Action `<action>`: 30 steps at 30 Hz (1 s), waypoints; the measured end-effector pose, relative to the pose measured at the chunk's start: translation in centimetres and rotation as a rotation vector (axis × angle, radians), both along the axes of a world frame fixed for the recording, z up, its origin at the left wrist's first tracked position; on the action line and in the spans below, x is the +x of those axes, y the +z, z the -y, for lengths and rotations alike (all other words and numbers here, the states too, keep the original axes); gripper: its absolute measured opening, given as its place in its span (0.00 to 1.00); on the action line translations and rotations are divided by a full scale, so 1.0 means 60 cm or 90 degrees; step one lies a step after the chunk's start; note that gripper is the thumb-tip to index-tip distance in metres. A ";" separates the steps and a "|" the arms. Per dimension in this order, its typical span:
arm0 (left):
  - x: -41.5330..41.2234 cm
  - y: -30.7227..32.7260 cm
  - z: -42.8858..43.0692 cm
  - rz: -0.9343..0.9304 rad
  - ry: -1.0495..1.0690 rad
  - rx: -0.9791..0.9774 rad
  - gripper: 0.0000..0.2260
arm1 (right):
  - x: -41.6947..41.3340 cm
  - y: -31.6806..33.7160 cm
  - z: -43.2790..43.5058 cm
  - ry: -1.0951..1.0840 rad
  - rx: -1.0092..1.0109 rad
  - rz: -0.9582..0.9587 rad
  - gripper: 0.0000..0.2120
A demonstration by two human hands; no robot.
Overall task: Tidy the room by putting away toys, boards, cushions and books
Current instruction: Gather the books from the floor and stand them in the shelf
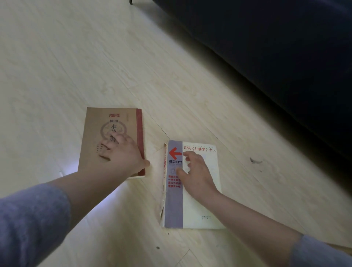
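Note:
Two books lie flat on the pale wooden floor. A brown book (112, 122) with a red spine strip is on the left. My left hand (123, 154) lies on its lower cover, fingers spread on top and the thumb hooked over the spine edge. To its right is a white book (198, 207) with a grey band, a red arrow and a worn, torn spine. My right hand (196, 171) rests on that cover with bent fingertips and thumb touching it, away from the edges. The two books lie apart, with a strip of floor between them.
A dark navy sofa (276, 57) fills the upper right, its base running diagonally close behind the white book. A dark furniture foot (131, 2) shows at the top edge. Small bits of debris (256, 161) lie on the floor at right.

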State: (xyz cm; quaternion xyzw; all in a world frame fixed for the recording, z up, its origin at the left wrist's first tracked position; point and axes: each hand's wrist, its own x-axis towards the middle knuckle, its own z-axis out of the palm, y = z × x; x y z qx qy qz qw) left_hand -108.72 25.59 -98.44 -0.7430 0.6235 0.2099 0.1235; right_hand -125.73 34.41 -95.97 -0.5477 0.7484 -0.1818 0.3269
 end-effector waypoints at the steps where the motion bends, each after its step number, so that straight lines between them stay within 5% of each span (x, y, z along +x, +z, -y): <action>1: 0.003 -0.001 0.000 0.018 -0.011 0.003 0.55 | 0.000 -0.001 0.000 0.000 0.006 0.004 0.20; 9: 0.011 -0.017 -0.019 0.173 -0.062 0.066 0.51 | 0.012 -0.008 0.004 -0.001 0.037 0.045 0.20; 17: 0.050 0.024 -0.006 0.102 -0.144 0.026 0.33 | 0.031 -0.011 0.014 0.000 0.057 0.111 0.21; 21: 0.090 0.051 -0.034 -0.031 -0.255 -0.104 0.10 | 0.032 -0.011 0.023 -0.066 0.114 0.243 0.11; 24: 0.090 0.095 -0.068 -0.084 -0.318 -0.143 0.09 | 0.038 -0.007 0.030 -0.112 0.186 0.460 0.05; 27: 0.090 0.133 -0.085 -0.205 -0.328 -0.239 0.14 | 0.056 0.001 0.033 -0.160 0.288 0.613 0.19; 30: 0.083 0.169 -0.086 -0.412 -0.238 -0.261 0.06 | 0.076 0.007 0.043 -0.164 0.339 0.712 0.33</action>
